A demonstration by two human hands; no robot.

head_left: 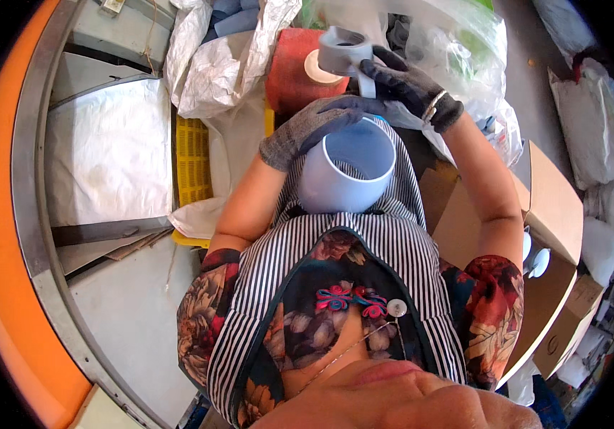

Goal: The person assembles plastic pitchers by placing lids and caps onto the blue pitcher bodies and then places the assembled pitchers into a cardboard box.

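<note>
A light blue, round plastic tub (346,171) with a wide opening rests in my lap on a striped apron. My left hand (314,129), in a grey work glove, is closed over its far rim, fingers stretching to the right. My right hand (410,86), in a dark grey glove, holds a grey plastic piece (342,53) beyond the tub. That piece has a ring-shaped end and a flat strip hanging down; its exact kind I cannot tell. Just behind it lies a big red roll (296,71) with a pale round core.
A white sack (214,71) with blue-grey pieces stands at the far left, near a yellow crate (192,161) lined in white. Clear plastic bags (457,57) lie at the far right. An open cardboard box (553,207) stands at my right. A metal-framed machine (31,236) borders my left.
</note>
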